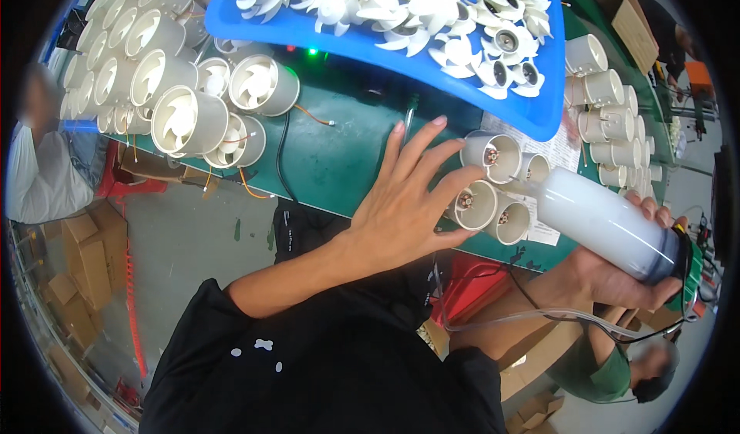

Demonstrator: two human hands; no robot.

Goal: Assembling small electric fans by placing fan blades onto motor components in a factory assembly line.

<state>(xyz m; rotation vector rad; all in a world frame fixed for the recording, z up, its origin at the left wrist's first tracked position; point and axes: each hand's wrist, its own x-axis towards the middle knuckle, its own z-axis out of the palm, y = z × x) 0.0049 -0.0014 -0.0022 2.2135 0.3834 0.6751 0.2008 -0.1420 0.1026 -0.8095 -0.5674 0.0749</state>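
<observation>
My right hand (624, 268) is wrapped round a large dispensing syringe (605, 220) full of white material. The syringe lies nearly level, its nozzle pointing left at a cluster of white cylindrical fan housings. My left hand (412, 191) has thumb and forefinger on either side of the near-left housing (472, 222), its other fingers stretched out over the table. Coppery motor coils (465, 200) show inside that housing. Close beside it stand the far-left housing (476, 147), the near-right housing (511, 237) and the far-right housing (543, 164). Whether the nozzle touches a housing I cannot tell.
A blue tray (493, 102) heaped with white fan impellers stands at the back of the green table (339, 156). Fan housings with wires (189, 122) crowd the left; more housings (605, 87) stand right. A clear hose (524, 314) trails below the syringe. Two people are nearby.
</observation>
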